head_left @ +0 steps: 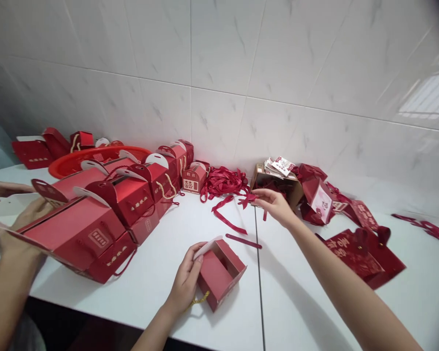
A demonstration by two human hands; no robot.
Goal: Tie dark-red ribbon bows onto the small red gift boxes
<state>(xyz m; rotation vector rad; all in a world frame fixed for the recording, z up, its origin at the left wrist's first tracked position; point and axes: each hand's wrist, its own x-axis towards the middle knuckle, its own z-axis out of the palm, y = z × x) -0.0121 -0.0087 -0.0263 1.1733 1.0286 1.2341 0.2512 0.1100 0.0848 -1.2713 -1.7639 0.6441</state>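
Note:
My left hand point(186, 280) grips a small red gift box point(219, 278) by its left side, low over the white table. Its top is open, and a yellow cord point(199, 300) hangs by its lower left. Farther out, my right hand point(274, 202) has thumb and fingers pinched on a red ribbon bow point(247, 199), in front of the cardboard box point(296, 190). A loose red ribbon point(229, 219) and a flat red strip point(243, 241) lie between my hands. Just behind is a heap of red ribbons point(227, 181).
Rows of red gift boxes point(131, 200) stand on the left, by a red basin point(58, 165). Another person's hands point(29, 219) work at the far left. Red pouches point(366, 258) and red scissors point(429, 229) lie right. A tiled wall point(219, 58) closes the back.

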